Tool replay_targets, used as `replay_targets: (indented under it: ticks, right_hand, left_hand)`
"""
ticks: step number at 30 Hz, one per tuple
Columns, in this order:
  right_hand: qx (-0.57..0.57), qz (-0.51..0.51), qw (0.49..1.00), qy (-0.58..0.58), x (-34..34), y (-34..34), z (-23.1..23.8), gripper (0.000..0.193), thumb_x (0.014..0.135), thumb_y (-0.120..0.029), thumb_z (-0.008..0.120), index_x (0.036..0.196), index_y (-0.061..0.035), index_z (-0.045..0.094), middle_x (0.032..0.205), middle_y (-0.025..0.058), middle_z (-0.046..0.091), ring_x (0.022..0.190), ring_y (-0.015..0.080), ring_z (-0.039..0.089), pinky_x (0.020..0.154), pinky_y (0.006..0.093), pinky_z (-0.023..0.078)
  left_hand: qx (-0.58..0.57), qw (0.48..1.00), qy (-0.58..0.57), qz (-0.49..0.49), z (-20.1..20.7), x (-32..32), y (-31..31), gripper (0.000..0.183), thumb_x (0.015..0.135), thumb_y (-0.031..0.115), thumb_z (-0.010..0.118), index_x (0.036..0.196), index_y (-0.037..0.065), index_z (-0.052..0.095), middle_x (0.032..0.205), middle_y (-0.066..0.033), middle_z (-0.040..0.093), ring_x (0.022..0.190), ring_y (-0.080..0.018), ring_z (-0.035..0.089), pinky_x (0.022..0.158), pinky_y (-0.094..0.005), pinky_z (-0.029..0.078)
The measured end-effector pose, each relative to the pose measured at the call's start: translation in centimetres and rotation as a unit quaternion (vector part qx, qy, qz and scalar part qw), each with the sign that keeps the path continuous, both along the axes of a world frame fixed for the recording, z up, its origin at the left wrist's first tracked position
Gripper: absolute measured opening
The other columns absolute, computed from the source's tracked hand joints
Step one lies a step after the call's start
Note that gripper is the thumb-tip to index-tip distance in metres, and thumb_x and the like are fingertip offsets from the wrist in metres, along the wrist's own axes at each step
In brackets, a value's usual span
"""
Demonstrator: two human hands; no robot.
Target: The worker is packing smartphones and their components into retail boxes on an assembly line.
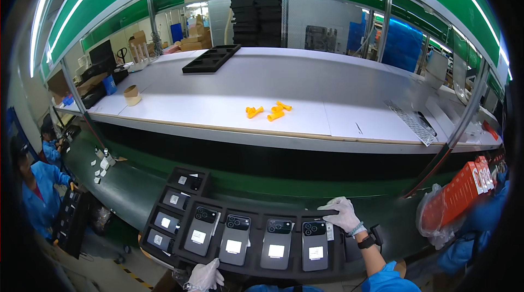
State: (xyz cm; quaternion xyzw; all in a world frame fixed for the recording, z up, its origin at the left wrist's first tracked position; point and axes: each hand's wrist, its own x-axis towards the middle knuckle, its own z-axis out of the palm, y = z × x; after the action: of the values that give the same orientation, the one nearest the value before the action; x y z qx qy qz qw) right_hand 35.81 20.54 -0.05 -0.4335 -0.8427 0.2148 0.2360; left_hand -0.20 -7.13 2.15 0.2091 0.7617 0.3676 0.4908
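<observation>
A black compartment tray (249, 275) lies in front of me, with several dark grey smartphones (234, 240) in a row, camera ends away from me. Each phone bears a white label on its back. My right hand (343, 215), in a white glove, grips the tray's far right corner. At the near left edge of the tray is my left hand (205, 276), also gloved, its fingers bent against the rim; the underside of its grip is hidden. A second black tray (199, 174) with several more phones sits along the left side of the first.
Across the green belt (128, 196) stands a white bench (218, 93) with yellow plastic pieces (273, 111), a tape roll (132, 95) and a black tray (212, 59). At left a co-worker (43, 194) holds a phone tray. Red-orange boxes (457, 196) in plastic stand at right beside a blue sleeve.
</observation>
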Motion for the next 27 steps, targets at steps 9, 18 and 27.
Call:
replay_targets:
  ticks: [9, 18, 27]
  right_hand:
    - [-0.182, -0.151, 0.908, 0.345, 7.4, -1.9, -4.6, 0.053, 0.084, -0.019, 0.064, 0.133, -0.0060, 0.049, 0.123, 0.0169, 0.058, 0.120, 0.0279, 0.051, 0.103, 0.0396, 0.039]
    - [-0.078, -0.446, 0.887, -0.089, 16.0, -7.3, -19.7, 0.069, 0.068, -0.040, 0.073, 0.126, -0.0076, 0.053, 0.113, 0.0276, 0.057, 0.104, 0.0434, 0.054, 0.089, 0.0486, 0.046]
    - [0.080, -0.268, 0.956, 0.085, 9.8, -7.6, -10.9, 0.046, 0.076, -0.015, 0.069, 0.118, -0.0013, 0.056, 0.112, 0.0187, 0.062, 0.105, 0.0364, 0.056, 0.092, 0.0435, 0.045]
  left_hand:
    - [0.166, 0.965, -0.190, -0.071, 2.7, 6.5, 1.6, 0.036, 0.098, 0.028, 0.046, 0.093, -0.003, 0.065, 0.079, -0.0119, 0.068, 0.062, -0.0158, 0.062, 0.059, -0.0282, 0.049]
    - [0.170, 0.870, 0.369, -0.281, 2.5, 20.4, 11.0, 0.065, 0.076, 0.043, 0.068, 0.121, -0.001, 0.052, 0.122, -0.0299, 0.051, 0.113, -0.0396, 0.050, 0.098, -0.0494, 0.036]
    - [0.130, 0.846, 0.470, -0.216, 0.1, 23.8, 11.9, 0.104, 0.061, 0.045, 0.079, 0.140, 0.000, 0.028, 0.122, -0.0303, 0.044, 0.117, -0.0430, 0.041, 0.099, -0.0513, 0.032]
